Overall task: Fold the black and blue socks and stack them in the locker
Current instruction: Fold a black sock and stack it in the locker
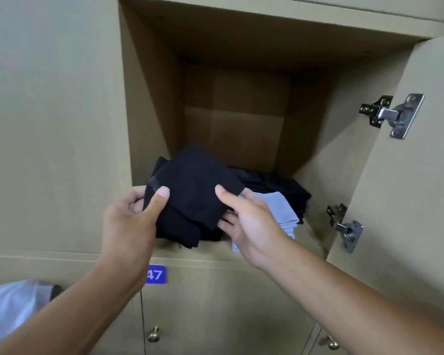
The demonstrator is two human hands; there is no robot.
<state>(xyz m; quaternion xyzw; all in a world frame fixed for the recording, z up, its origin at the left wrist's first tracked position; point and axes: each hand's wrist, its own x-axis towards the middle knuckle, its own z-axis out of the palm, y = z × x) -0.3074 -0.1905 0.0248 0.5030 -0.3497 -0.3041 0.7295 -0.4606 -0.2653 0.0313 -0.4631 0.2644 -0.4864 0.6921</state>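
Your left hand (128, 221) and right hand (249, 226) both pinch a folded black sock (198, 185), thumbs on top, fingers beneath, at the front edge of the open locker (149, 103). Beyond, it sits over black socks, with pale blue socks (282, 208) just to the right.

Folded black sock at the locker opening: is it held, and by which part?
Yes. The left hand pinches the folded black sock at its left edge; the right hand pinches its right edge.
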